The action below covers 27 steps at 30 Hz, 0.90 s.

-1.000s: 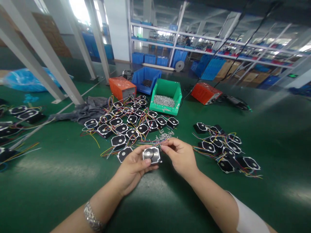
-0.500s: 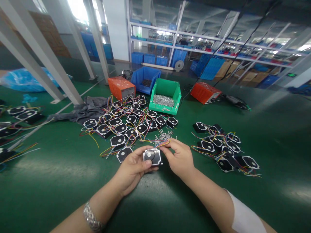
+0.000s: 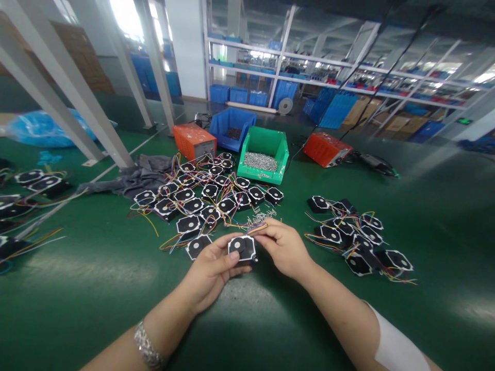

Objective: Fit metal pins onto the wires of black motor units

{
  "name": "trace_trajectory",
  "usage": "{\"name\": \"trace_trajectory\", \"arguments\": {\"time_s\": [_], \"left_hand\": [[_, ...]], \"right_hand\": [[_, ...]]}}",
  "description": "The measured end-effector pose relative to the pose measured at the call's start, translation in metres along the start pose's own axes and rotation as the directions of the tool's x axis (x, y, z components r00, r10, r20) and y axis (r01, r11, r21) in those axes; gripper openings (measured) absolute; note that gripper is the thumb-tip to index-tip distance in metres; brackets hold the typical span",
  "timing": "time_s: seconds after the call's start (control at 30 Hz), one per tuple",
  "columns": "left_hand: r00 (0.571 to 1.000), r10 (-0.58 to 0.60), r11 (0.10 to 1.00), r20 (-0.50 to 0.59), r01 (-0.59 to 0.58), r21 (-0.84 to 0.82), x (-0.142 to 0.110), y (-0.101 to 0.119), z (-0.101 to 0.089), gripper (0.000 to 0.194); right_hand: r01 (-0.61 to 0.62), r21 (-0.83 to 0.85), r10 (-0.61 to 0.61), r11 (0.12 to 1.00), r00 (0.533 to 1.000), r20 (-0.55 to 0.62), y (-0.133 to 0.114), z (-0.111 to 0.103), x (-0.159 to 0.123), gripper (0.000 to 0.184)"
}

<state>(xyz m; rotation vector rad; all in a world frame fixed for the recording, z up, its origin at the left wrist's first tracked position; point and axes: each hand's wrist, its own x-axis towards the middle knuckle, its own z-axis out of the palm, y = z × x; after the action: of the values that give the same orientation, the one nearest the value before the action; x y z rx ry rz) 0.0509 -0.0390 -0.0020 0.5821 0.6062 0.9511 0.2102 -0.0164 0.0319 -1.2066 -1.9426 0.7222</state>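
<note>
My left hand [image 3: 211, 268] is closed around a stepper motor [image 3: 243, 249], its thumb lying on the black end face. The motor's pale metal edges face up towards me, and a small fitting sticks out at its lower right corner. Coloured wires [image 3: 257, 228] come from the motor's far side. Fingertips of my right hand [image 3: 288, 248] pinch these wires just beside the motor. Beyond both hands lie loose screws [image 3: 263, 213], partly behind my right fingers. Another motor [image 3: 198, 246] rests on the green surface close to my left fingers.
Many wired motors [image 3: 193, 205] spread behind my left hand; a second group [image 3: 344, 225] lies right. A green bin [image 3: 284, 154] holds screws, beside a blue bin [image 3: 232, 118]. Two orange boxes [image 3: 195, 141], a grey cloth [image 3: 143, 178] and a dark corded tool [image 3: 373, 162] stand around.
The motor has tilted slightly in my left hand. My right hand has shifted a little to the left, still pinching the wires.
</note>
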Motion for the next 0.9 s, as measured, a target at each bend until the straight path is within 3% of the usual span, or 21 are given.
{"name": "trace_trajectory", "arguments": {"time_s": [0.17, 0.33, 0.57, 0.73, 0.83, 0.9], "left_hand": [[1.0, -0.005, 0.999, 0.005, 0.005, -0.052, 0.001, 0.002, -0.002, 0.025], [1.0, 0.014, 0.995, 0.011, -0.013, -0.095, 0.003, 0.005, -0.002, 0.024], [1.0, 0.012, 0.995, -0.008, -0.013, -0.095, 0.003, 0.006, -0.003, 0.023], [0.998, 0.04, 0.999, -0.048, -0.04, -0.006, 0.002, 0.008, -0.005, 0.032], [0.995, 0.071, 0.994, -0.073, -0.064, 0.091, 0.002, 0.008, -0.004, 0.034], [0.997, 0.057, 0.989, -0.059, -0.048, 0.141, 0.003, 0.007, -0.003, 0.031]], "right_hand": [[-0.286, 0.261, 0.233, 0.922, 0.948, 0.217, 0.003, -0.002, 0.002, 0.023], [-0.406, 0.368, 0.269, 0.836, 0.889, 0.369, 0.005, -0.005, 0.002, 0.032], [-0.341, 0.363, 0.264, 0.867, 0.933, 0.246, 0.005, 0.004, -0.002, 0.023], [-0.403, 0.556, 0.264, 0.726, 0.911, 0.317, 0.003, -0.012, 0.001, 0.017], [-0.262, 0.719, 0.285, 0.644, 0.954, 0.092, 0.001, -0.025, 0.006, 0.015], [-0.18, 0.772, 0.319, 0.61, 0.947, -0.031, 0.0, -0.028, 0.008, 0.017]]}}
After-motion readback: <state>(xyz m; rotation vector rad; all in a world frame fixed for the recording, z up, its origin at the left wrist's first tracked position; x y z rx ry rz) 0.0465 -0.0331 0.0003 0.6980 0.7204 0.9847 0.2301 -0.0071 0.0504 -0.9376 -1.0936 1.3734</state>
